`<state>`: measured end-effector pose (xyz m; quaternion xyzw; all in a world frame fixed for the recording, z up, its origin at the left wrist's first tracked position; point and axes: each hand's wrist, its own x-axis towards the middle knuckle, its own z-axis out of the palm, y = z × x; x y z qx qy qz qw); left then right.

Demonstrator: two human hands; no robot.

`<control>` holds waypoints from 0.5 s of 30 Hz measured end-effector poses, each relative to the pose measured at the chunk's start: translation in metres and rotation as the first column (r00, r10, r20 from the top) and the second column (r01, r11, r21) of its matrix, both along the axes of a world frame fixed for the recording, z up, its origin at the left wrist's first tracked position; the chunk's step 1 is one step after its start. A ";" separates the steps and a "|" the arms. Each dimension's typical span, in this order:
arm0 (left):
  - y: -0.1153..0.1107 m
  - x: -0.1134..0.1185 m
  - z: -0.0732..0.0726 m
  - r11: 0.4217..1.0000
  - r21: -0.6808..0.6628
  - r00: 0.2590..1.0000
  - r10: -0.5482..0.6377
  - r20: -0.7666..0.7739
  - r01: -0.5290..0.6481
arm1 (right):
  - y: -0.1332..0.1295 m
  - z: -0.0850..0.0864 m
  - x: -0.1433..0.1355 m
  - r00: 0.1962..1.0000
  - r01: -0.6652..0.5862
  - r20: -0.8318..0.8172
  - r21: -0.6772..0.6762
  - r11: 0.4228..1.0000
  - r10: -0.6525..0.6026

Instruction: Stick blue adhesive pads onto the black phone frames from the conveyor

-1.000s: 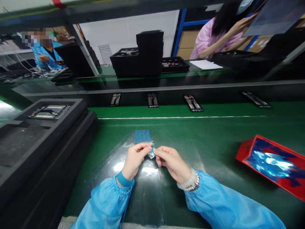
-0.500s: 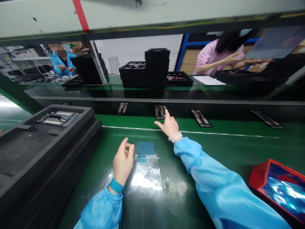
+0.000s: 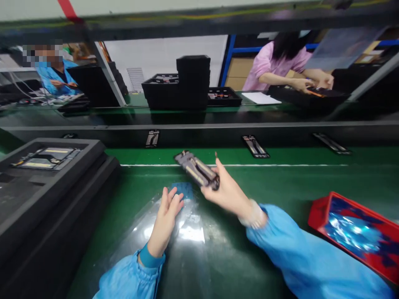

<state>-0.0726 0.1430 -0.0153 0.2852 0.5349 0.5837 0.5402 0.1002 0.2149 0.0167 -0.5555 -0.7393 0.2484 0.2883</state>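
Observation:
A dark flat device part (image 3: 197, 169) with two pale strips is tilted above the green surface, its near end gripped between the thumb and fingers of my right hand (image 3: 229, 193). To the left and a little lower, my left hand (image 3: 166, 218) is raised with its fingers apart, holding nothing. Under and beyond its fingertips, a blue sheet (image 3: 183, 190) lies on the green table (image 3: 237, 257), with clear plastic film (image 3: 190, 230) running down from it. Similar device parts rest along the far strip, one (image 3: 152, 138) at left, others (image 3: 255, 146) (image 3: 332, 143) at right.
Black foam trays (image 3: 102, 160) are stacked at left, a device part (image 3: 46, 158) in the top one. A red bin (image 3: 321, 211) with shiny blue film stands at right. Across the bench are black boxes (image 3: 193, 83), a person in pink (image 3: 262, 66) and a person in blue (image 3: 51, 79).
My right hand has taken the middle device part off the far strip and drawn it nearer. My left hand's fingers have spread and moved slightly right. The view has shifted, and the person in pink has lowered their hands.

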 end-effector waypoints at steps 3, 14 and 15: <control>-0.015 0.018 0.004 0.998 0.039 0.998 -0.053 0.018 0.053 | -0.090 -0.013 0.024 0.977 -0.208 -0.038 0.053 0.977 0.210; -0.062 0.051 -0.006 0.937 0.071 0.940 -0.341 -0.014 0.341 | -0.120 -0.030 0.043 0.970 0.070 -0.238 0.074 0.995 -0.050; -0.063 0.051 -0.006 0.932 0.068 0.934 -0.357 -0.019 0.357 | -0.119 -0.030 0.038 0.972 0.060 -0.232 0.067 0.996 -0.043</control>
